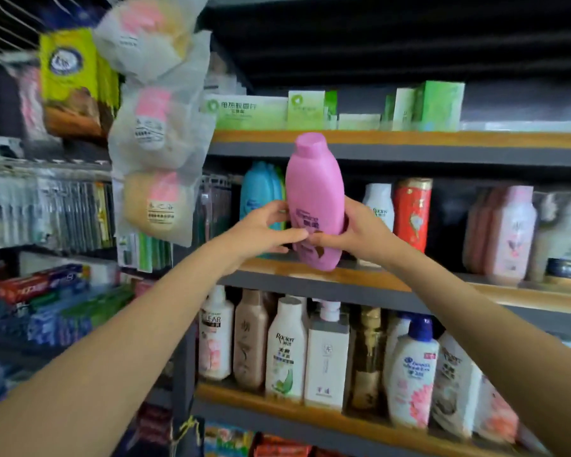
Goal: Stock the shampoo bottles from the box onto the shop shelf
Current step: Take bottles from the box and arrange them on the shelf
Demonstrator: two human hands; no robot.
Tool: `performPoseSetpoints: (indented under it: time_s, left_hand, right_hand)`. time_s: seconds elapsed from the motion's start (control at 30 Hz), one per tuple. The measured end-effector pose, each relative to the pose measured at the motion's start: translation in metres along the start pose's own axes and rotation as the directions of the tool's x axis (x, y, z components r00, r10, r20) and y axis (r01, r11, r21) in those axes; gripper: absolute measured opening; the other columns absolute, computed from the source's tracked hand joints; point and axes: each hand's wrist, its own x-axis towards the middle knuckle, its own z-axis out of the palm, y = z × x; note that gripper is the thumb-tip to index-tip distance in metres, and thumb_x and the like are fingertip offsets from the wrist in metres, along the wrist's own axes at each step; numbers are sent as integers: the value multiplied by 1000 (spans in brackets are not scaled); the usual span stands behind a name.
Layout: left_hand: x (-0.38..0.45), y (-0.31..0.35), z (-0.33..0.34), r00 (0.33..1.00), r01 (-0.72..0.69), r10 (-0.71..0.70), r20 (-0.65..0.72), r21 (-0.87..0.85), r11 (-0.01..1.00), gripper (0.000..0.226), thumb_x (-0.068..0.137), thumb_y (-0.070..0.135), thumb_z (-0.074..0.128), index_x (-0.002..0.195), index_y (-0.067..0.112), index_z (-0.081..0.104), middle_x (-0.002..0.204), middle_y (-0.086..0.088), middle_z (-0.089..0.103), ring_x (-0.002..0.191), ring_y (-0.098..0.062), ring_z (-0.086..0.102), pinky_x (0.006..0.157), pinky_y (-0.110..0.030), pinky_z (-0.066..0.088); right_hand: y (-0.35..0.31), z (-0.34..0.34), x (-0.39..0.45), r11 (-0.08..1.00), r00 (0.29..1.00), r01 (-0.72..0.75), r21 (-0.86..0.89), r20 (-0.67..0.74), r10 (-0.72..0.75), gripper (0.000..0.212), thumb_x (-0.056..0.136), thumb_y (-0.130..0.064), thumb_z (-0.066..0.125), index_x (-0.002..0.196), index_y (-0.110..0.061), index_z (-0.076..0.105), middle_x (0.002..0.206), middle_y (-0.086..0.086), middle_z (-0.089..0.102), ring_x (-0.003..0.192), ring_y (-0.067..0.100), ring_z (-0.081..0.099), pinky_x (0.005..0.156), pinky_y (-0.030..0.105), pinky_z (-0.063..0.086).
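**Inspector:** State the item under handling.

**Clerk:** One pink shampoo bottle (pixel 314 196), upright with a slight lean, cap uppermost, its base at the front edge of the middle shelf (pixel 393 285). Label print is purple; wording too blurred to read.

**Inspector:** Hands?

**Clerk:** Left hand (pixel 267 230) wraps the bottle's lower left side, fingers curled on it. Right hand (pixel 350 230) clasps the lower right side, thumb across the label.

**Inspector:** Neighbouring stock?

**Clerk:** A blue bottle (pixel 257 192) just behind on the left; a white "Rocien" bottle (pixel 380 206) and a red canister (pixel 411 212) on the right. Lower shelf: a "CLEAR" bottle (pixel 215 334), another "Rocien" bottle (pixel 285 351), a blue-capped white bottle (pixel 409 374).

**Inspector:** Obstructions?

**Clerk:** Bagged sponges (pixel 159 140) hang beside the shelf's left end.
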Motion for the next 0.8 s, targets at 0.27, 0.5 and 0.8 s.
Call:
performPoseSetpoints:
  time_s: [0.27,0.5,0.8]
  left_hand:
    - [57,-20,0,987,-42,99,-129,382,923,45,83,21,67,122,7,51,118,-11,63,105,-26,61,86,-30,48]
    - [89,-44,9,995,57,-21,-101,362,930,48,88,25,61,130,10,42,125,-13,59,109,-28,60,93,-45,51]
    - [113,-71,14,984,159,-112,-139,397,904,41,91,13,55,129,8,41,123,-16,58,112,-31,57,95,-46,49]
  right_hand:
    - [33,2,47,984,980,-157,89,137,144,46,73,-14,78,106,-18,47,76,-4,64,53,14,63,45,19,53]
    - [70,20,65,939,941,-302,164,206,267,47,79,-9,73,113,-14,41,82,3,65,58,20,65,49,22,56]
    - [85,38,93,848,865,-488,208,248,437,57,78,-11,75,124,-2,43,114,21,62,60,25,63,46,22,56]
